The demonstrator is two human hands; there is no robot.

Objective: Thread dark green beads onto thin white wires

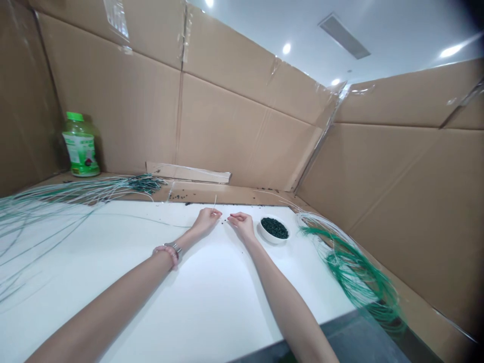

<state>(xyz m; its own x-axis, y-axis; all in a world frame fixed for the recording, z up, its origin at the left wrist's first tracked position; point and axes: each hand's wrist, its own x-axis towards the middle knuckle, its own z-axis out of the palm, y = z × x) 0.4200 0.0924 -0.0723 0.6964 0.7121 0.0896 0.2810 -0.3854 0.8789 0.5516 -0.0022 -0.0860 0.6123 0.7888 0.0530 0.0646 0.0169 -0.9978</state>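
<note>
My left hand point(207, 220) is closed in a pinch on a thin wire point(215, 200), whose pale end sticks up above the fingers. A long green strand trails from near this hand toward the left. Facing it across a small gap, my right hand point(242, 224) has its fingertips pinched together; whatever they hold is too small to make out. A few tiny dark beads point(223, 221) lie on the white tabletop point(212, 297) between the hands. Just right of my right hand stands a white bowl point(267, 239) filled with small dark green beads point(274, 228).
A bundle of wires with dark beaded ends point(145, 183) spreads across the left side. Coiled green and white wires point(351, 262) lie at the right edge. A green bottle point(80, 146) stands in the back left corner. Cardboard walls point(242, 126) surround the table, and stray beads dot its back edge.
</note>
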